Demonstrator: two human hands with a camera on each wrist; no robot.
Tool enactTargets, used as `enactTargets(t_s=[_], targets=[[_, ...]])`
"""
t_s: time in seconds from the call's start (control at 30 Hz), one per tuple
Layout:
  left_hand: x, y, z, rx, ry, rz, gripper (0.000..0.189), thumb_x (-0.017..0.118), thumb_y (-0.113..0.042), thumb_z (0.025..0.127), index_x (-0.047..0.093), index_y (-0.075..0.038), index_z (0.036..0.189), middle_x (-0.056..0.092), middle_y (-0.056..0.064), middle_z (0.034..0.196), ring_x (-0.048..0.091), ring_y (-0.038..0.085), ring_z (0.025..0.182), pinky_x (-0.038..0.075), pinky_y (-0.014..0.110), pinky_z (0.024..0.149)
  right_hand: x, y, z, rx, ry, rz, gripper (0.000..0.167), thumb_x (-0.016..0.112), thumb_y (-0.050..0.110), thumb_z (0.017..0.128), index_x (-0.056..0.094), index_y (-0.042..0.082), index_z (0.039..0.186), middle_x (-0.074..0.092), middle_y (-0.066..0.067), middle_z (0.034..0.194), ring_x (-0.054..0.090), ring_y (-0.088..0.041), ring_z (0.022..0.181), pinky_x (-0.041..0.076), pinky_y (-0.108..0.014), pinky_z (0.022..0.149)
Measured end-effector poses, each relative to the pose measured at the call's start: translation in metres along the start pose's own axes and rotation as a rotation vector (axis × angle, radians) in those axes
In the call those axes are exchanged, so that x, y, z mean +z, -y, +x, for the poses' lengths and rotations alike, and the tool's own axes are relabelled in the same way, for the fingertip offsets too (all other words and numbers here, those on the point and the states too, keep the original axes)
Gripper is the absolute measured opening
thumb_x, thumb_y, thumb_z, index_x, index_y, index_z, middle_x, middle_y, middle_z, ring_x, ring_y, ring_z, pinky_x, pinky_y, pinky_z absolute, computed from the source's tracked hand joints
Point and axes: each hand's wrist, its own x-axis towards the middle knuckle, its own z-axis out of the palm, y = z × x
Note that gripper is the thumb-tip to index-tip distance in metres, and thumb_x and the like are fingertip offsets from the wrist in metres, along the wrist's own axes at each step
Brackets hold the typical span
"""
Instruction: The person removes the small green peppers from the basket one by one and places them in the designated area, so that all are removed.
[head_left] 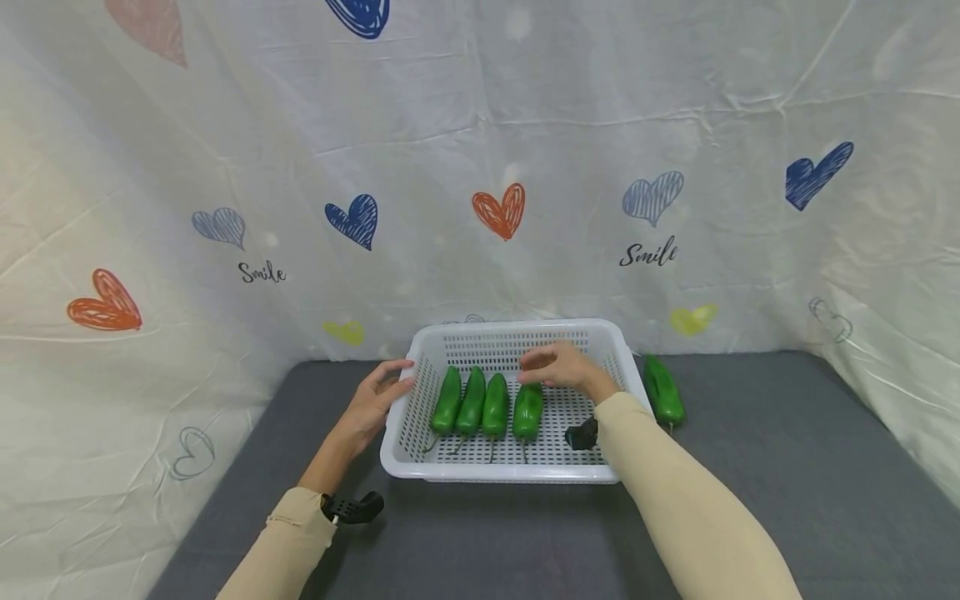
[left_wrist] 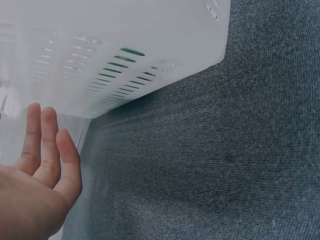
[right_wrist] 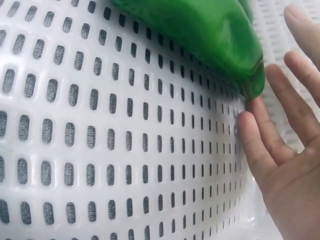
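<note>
Peppers [head_left: 446, 402], four of them and all green, lay side by side in the basket before you, stems pointing your way. The three on the left sat near one another, while the rightmost pepper [head_left: 527, 412] of the row stood a little apart. Your right hand [head_left: 558, 367] was over the far end of that one, thumb and fingers parted; its grip was loose and had nothing clasped. From the right wrist, your fingertips showed right at the pepper's tip, though whether they touched it could not be told.

Around the row, the white basket [head_left: 517, 472] had slotted walls and a slotted floor. Your left hand [head_left: 375, 396] was at its left rim, the grip relaxed and spread with no hold on anything; from the left wrist, three fingers showed nearly straight beside the outer wall.

Just beyond the basket's right side, a fifth pepper [head_left: 663, 392] lay on the dark grey tabletop [head_left: 480, 542]. You wore cream sleeves [head_left: 690, 500] and a black wrist device [head_left: 352, 507] on your left arm. Behind everything hung a pale cloth [head_left: 450, 83] printed with hearts and the word "Smile".
</note>
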Motion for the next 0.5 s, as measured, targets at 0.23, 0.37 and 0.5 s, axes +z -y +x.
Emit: enactTargets(t_s=[0.23,0.37,0.5], targets=[[-0.001,0.001,0.0,-0.005,0.0,-0.014,0.049,0.07,-0.026,0.099,0.05,-0.014,0.143,0.054,0.019,0.138,0.064,0.028,0.108,0.056,0.043,0.08,-0.001,0.004,-0.003,0.024,0.019,0.029,0.049,0.084,0.02,0.087,0.067,0.001,0.129,0.066,-0.012,0.129,0.058,-0.031,0.122,0.052,-0.042,0.094],[-0.001,0.0,0.0,-0.001,0.004,-0.004,0.05,0.069,-0.027,0.1,0.048,-0.013,0.144,0.053,0.02,0.139,0.064,0.028,0.108,0.056,0.043,0.08,-0.002,0.008,-0.007,0.06,-0.01,0.032,0.049,0.083,0.017,0.088,0.066,-0.001,0.13,0.065,-0.015,0.128,0.06,-0.032,0.117,0.054,-0.043,0.091],[-0.001,0.0,0.001,0.0,0.01,-0.012,0.05,0.069,-0.027,0.101,0.048,-0.013,0.144,0.052,0.02,0.14,0.063,0.028,0.11,0.056,0.043,0.081,-0.005,0.011,-0.011,0.095,-0.047,0.015,0.048,0.083,0.017,0.088,0.066,-0.001,0.129,0.065,-0.018,0.126,0.064,-0.033,0.107,0.055,-0.046,0.087]])
